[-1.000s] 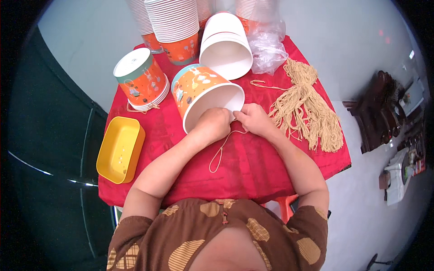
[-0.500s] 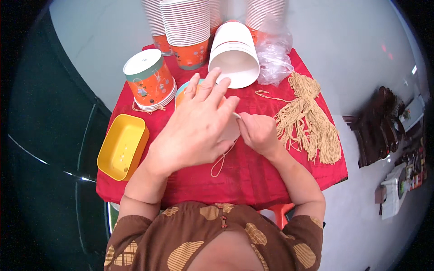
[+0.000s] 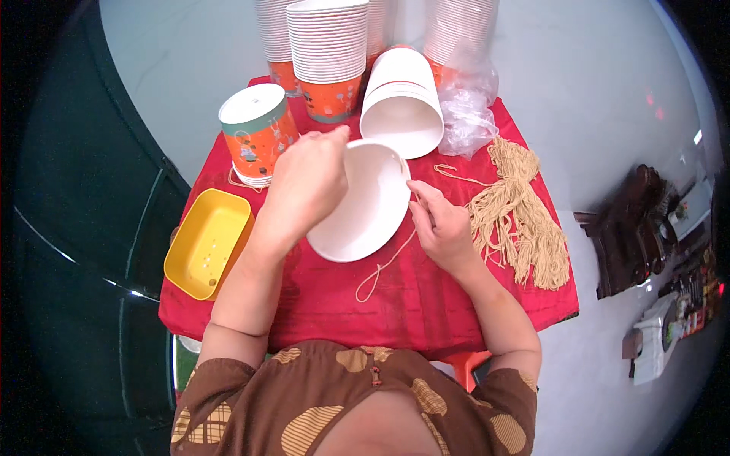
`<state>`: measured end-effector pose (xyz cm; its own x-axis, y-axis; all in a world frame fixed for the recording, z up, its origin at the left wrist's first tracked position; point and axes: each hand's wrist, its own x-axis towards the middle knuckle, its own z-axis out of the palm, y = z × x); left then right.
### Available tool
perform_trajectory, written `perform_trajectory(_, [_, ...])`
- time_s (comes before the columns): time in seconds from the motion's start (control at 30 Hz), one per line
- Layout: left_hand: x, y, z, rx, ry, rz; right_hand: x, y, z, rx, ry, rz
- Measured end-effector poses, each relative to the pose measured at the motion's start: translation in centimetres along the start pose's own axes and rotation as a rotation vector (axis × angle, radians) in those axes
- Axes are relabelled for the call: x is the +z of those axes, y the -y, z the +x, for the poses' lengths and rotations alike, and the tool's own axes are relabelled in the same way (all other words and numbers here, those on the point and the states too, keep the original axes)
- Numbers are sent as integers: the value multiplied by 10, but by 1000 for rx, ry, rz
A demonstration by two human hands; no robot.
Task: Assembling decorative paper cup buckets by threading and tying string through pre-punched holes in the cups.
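Observation:
A white-lined paper bucket point(image 3: 365, 209) is tilted in front of me, its wide mouth turned up toward me. My left hand point(image 3: 310, 178) lies across its left rim with curled fingers; what they hold is hidden. At the right rim, the thumb and forefinger of my right hand point(image 3: 441, 224) pinch a thin beige twine point(image 3: 389, 264). The twine's looped end trails down onto the red cloth, and a short piece of it shows along the bucket's upper right rim.
Tall stacks of paper buckets point(image 3: 327, 45) stand at the back, beside one lying bucket point(image 3: 403, 121) and a clear plastic bag point(image 3: 465, 121). An upturned orange bucket point(image 3: 262, 144) and a yellow tray point(image 3: 176, 251) are left. A twine bundle point(image 3: 517, 213) lies right on the red tablecloth point(image 3: 426, 304).
My left hand has gone from spread fingers to curled ones and moved left, uncovering the bucket's white inside. The bucket's mouth now faces me more. My right hand has shifted slightly right.

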<state>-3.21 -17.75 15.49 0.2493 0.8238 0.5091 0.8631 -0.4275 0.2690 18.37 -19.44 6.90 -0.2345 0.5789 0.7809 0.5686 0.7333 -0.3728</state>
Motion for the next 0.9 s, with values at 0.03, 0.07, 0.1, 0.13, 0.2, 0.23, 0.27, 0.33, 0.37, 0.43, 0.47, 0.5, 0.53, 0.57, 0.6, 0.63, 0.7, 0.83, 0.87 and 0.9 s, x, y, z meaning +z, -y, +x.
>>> perform_trajectory(0.03, [0, 7, 3, -27, -67, -55, -3, 6, 1, -9, 2, 1])
perform_trajectory(0.07, [0, 12, 7, -115, -57, -171, -8, 12, 2, 119, 70, 145])
perform_trajectory(0.1, [2, 19, 11, -116, -65, -175, -12, 18, 3, 250, 139, 283])
perform_trajectory(0.13, [5, 28, 13, -157, -80, -290, -14, 24, 5, 256, 166, 411])
perform_trajectory(0.2, [13, 43, 18, -208, -117, -452, -24, 37, 7, 378, 368, 579])
perform_trajectory(0.23, [15, 48, 20, -211, -126, -455, -29, 48, 11, 433, 464, 623])
perform_trajectory(0.27, [17, 51, 21, -277, -84, -505, -31, 53, 12, 337, 555, 659])
perform_trajectory(0.33, [25, 57, 24, -340, -49, -560, -27, 60, 11, 51, 659, 664])
perform_trajectory(0.37, [33, 63, 24, -351, -54, -556, -28, 67, 14, 36, 773, 683])
perform_trajectory(0.43, [38, 62, 26, -383, -47, -543, -36, 84, 25, -48, 966, 710])
perform_trajectory(0.47, [40, 61, 27, -383, -51, -544, -33, 86, 25, -127, 970, 746])
perform_trajectory(0.5, [41, 62, 27, -387, -33, -523, -29, 89, 24, -207, 974, 783])
perform_trajectory(0.53, [42, 63, 27, -392, -14, -500, -30, 92, 27, -207, 1026, 821])
perform_trajectory(0.57, [42, 63, 27, -394, -16, -499, -32, 95, 32, -209, 1028, 822])
perform_trajectory(0.6, [39, 61, 27, -409, 5, -456, -34, 97, 37, -230, 1061, 814])
perform_trajectory(0.63, [38, 60, 27, -424, 26, -412, -36, 98, 42, -250, 1094, 806])
perform_trajectory(0.7, [39, 60, 26, -438, 6, -417, -41, 98, 51, -247, 1044, 800])
perform_trajectory(0.83, [35, 55, 26, -483, 32, -326, -55, 94, 62, -129, 735, 731])
perform_trajectory(0.87, [33, 55, 27, -485, 35, -324, -57, 94, 60, 69, 669, 798])
perform_trajectory(0.9, [30, 54, 28, -485, 52, -267, -58, 92, 61, 155, 560, 844])
